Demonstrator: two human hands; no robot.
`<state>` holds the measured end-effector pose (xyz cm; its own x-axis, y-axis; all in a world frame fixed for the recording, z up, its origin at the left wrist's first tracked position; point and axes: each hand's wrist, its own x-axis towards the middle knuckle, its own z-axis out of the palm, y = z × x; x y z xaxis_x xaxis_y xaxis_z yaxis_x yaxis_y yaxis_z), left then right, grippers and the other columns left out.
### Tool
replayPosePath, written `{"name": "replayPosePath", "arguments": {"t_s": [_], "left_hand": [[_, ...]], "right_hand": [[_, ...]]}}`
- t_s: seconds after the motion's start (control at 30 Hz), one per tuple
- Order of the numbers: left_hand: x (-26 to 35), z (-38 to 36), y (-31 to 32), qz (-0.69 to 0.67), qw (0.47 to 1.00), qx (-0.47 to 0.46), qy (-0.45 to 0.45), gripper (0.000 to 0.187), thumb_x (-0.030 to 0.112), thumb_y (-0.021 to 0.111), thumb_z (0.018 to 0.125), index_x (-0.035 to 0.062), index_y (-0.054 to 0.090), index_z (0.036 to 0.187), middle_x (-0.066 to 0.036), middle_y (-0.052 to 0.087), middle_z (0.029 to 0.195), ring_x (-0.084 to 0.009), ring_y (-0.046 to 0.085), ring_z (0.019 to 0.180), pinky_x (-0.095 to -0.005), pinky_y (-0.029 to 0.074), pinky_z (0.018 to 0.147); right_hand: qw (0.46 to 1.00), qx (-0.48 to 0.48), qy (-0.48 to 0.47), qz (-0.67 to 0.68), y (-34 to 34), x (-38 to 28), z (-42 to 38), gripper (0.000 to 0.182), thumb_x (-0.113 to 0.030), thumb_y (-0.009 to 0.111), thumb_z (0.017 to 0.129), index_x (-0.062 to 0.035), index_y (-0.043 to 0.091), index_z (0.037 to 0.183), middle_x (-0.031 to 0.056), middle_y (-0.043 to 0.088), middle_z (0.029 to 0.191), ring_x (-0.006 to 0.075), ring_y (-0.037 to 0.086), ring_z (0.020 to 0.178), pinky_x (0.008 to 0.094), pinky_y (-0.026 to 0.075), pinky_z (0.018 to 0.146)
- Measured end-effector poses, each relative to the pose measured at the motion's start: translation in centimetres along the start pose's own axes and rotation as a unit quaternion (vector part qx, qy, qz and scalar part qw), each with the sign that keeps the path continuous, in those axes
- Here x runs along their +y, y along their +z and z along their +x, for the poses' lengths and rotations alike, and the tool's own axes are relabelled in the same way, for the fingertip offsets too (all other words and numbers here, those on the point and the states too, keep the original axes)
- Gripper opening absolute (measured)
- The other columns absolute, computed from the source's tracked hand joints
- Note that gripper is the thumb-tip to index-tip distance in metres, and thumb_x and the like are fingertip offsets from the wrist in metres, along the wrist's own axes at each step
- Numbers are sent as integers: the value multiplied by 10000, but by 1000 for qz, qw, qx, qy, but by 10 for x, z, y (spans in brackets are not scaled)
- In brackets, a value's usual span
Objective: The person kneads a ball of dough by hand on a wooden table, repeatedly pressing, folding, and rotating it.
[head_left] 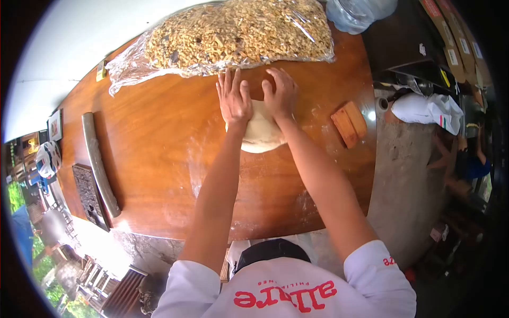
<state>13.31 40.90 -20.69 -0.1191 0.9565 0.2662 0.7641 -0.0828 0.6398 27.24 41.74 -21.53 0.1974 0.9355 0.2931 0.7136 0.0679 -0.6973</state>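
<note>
A pale, rounded lump of dough [261,130] rests on the wooden table, a little above the middle of the view. My left hand [235,99] presses on its left side with the heel of the palm, fingers stretched forward past the dough. On the right side of the dough lies my right hand [281,95], its thumb apart and its fingers reaching forward, slightly bent. Both hands touch the dough without wrapping round it. The parts of the dough under the palms are hidden.
Beyond my hands lies a large clear plastic bag [238,37] of brownish chopped pieces. A long rod [98,159] and a dark framed board [90,193] lie at left. A wooden block [349,124] sits at right on the flour-marked table [159,153].
</note>
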Motion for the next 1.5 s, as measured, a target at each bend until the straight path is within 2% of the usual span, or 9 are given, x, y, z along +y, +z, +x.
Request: {"name": "replayPosePath", "arguments": {"t_s": [0.13, 0.37, 0.53, 0.7, 0.9, 0.97, 1.07, 1.27, 1.5], "left_hand": [[5, -41, -32, -181, 973, -146, -3, 536, 413, 327, 1097, 59, 605, 1387, -184, 556, 1457, -394, 392, 1453, -463, 246, 1233], [50, -216, -64, -266, 953, -53, -132, 656, 466, 343, 1087, -1, 375, 1545, -266, 301, 1617, -357, 279, 1520, -429, 256, 1226], [26, -280, -123, -344, 891, -139, -260, 544, 413, 461, 1071, 5, 549, 1420, -189, 552, 1421, -286, 494, 1336, -399, 374, 1129], [-29, -300, -140, -346, 863, -66, -363, 468, 359, 526, 1054, -11, 629, 1323, -191, 669, 1177, -293, 614, 1102, -374, 463, 991], [15, -256, -133, -255, 954, -15, -159, 455, 338, 506, 1047, 5, 612, 1338, -246, 650, 1237, -391, 599, 1204, -414, 451, 1049], [25, -258, -122, -284, 927, -123, -213, 457, 333, 489, 1051, 4, 602, 1348, -265, 617, 1314, -411, 568, 1267, -437, 439, 1073], [46, -285, -127, -339, 905, -170, -195, 460, 320, 499, 1048, -18, 591, 1347, -272, 600, 1339, -424, 559, 1275, -447, 432, 1086], [48, -347, -176, -267, 911, -264, 172, 464, 281, 566, 994, -38, 571, 1332, -250, 567, 1381, -419, 482, 1358, -511, 326, 1180], [37, -330, -104, -179, 953, -164, 179, 384, 213, 602, 929, 11, 580, 1255, -217, 558, 1354, -442, 498, 1297, -551, 338, 1134]], "right_hand": [[801, -64, 284, 523, -67, 4, 0, 356, -282, 580, 1011, 11, 691, 1180, 163, 725, 1156, 273, 697, 1085, 361, 536, 948], [990, -5, 79, 121, -70, 19, -144, 457, -280, 582, 1005, 39, 590, 1331, 204, 580, 1406, 350, 536, 1326, 428, 423, 1118], [970, -219, 13, 101, -86, -65, -163, 614, -315, 609, 955, 14, 476, 1456, 219, 459, 1519, 402, 408, 1419, 525, 318, 1180], [957, -168, -217, -97, -132, -93, -288, 631, -260, 647, 870, -8, 508, 1431, 186, 456, 1525, 369, 398, 1433, 544, 299, 1187], [900, -334, -193, -204, -174, -110, -296, 590, -225, 637, 850, -16, 549, 1394, 170, 537, 1444, 361, 449, 1397, 522, 337, 1161], [911, -314, 265, -28, -188, -119, -255, 434, -225, 612, 932, -21, 621, 1315, 168, 641, 1300, 377, 520, 1323, 492, 371, 1133], [986, -10, 130, 104, -158, -88, -256, 343, -253, 562, 993, -49, 680, 1242, 187, 674, 1245, 400, 571, 1255, 475, 414, 1095], [998, -26, -18, 60, -158, -66, -370, 429, -272, 508, 1029, -27, 575, 1375, 199, 529, 1469, 435, 463, 1370, 498, 362, 1147], [994, -37, -6, -99, -136, -46, -351, 513, -338, 432, 1039, -68, 473, 1474, 212, 377, 1579, 450, 337, 1457, 594, 235, 1190]]}}
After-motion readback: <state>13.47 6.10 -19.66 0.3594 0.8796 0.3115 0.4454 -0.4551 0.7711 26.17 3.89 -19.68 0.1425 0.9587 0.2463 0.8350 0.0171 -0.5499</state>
